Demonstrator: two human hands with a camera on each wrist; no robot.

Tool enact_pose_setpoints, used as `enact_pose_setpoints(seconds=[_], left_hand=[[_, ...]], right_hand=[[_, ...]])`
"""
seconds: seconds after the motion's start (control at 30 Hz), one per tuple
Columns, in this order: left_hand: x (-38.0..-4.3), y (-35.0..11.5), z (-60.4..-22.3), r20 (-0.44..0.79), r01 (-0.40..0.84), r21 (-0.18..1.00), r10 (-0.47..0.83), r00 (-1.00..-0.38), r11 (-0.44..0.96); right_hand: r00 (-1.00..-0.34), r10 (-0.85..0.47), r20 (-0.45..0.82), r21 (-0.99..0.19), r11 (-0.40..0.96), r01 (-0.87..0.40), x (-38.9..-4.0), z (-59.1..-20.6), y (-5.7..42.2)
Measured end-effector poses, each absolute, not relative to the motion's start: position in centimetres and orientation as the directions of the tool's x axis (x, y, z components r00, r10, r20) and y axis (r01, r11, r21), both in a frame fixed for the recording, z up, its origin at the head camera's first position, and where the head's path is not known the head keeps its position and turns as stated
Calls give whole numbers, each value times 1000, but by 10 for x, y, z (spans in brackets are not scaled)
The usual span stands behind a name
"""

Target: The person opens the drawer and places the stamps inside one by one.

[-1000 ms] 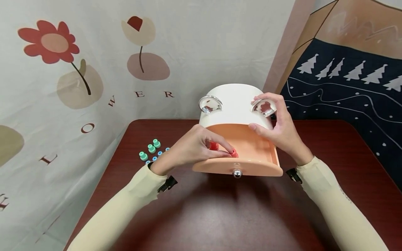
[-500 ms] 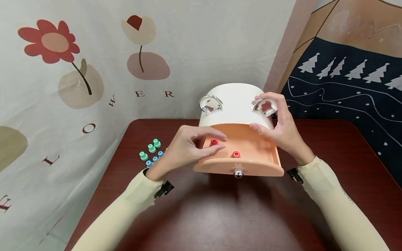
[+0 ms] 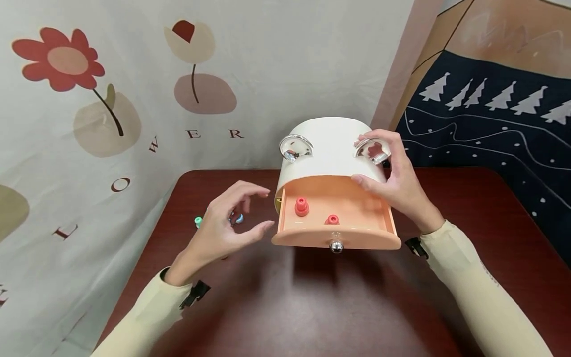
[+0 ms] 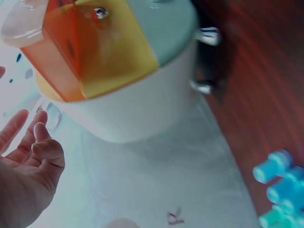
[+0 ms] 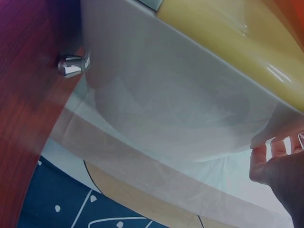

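Note:
A white drawer cabinet (image 3: 332,148) with two silver rings on top stands at the back of the table. Its orange top drawer (image 3: 352,210) is pulled out and holds two small red stepped pegs, one upright at the left (image 3: 302,207) and one by the front panel (image 3: 332,219). My right hand (image 3: 394,181) grips the cabinet's upper right side, thumb at the front edge, fingers behind the right ring. My left hand (image 3: 218,223) hovers left of the drawer, thumb and fingers apart, holding nothing. It covers most of the green peg (image 3: 198,221) and blue peg (image 3: 240,218) group.
In the left wrist view, blue pegs (image 4: 273,166) and a green peg (image 4: 271,217) stand on the dark red table (image 4: 256,71). Yellow (image 4: 118,52) and green (image 4: 166,33) drawers sit below the orange one. A printed curtain (image 3: 267,74) hangs behind.
My left hand let go of the red peg by the drawer front, then moved left out of the drawer with its fingers spread. My right hand stays on the cabinet.

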State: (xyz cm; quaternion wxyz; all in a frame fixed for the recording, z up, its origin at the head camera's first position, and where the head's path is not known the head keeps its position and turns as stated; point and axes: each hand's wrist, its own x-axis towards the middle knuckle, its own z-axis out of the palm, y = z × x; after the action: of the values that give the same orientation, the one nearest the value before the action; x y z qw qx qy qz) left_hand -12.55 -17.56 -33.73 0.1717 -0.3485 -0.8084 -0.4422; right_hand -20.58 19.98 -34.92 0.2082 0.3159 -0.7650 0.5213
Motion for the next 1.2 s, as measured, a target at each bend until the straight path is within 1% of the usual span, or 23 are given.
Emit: enact_pose_setpoints(seconds=[0.13, 0.27, 0.4, 0.53, 0.73, 0.8, 0.9, 1.03, 1.2], left_hand=[[-120, -192, -350, 557, 662, 639, 356, -750, 393], [-117, -203, -361, 535, 626, 662, 325, -779, 412], [-115, -211, -373, 500, 598, 650, 330, -801, 468], [-114, -219, -387, 447, 546, 618, 319, -836, 565], [-108, -235, -408, 441, 467, 585, 223, -869, 663], [-103, -240, -413, 423, 421, 586, 182, -888, 693], [-98, -244, -419, 380, 356, 572, 146, -913, 739], [-96, -245, -424, 279, 259, 565, 115, -953, 783], [-95, -251, -429, 199, 183, 546, 86, -976, 818]], right_hand=[[-718, -267, 643, -673, 251, -696, -206, -349, 201], [-714, -257, 651, -672, 242, -700, -205, -350, 201], [-712, -254, 655, -670, 240, -702, -205, -351, 201], [-707, -252, 661, -669, 230, -707, -204, -350, 199], [-705, -261, 659, -667, 231, -709, -207, -349, 199], [-708, -270, 652, -668, 236, -705, -208, -348, 198], [-711, -272, 649, -671, 237, -703, -206, -346, 198], [-706, -266, 656, -667, 233, -708, -205, -346, 200], [-705, -274, 654, -668, 230, -708, -209, -349, 199]])
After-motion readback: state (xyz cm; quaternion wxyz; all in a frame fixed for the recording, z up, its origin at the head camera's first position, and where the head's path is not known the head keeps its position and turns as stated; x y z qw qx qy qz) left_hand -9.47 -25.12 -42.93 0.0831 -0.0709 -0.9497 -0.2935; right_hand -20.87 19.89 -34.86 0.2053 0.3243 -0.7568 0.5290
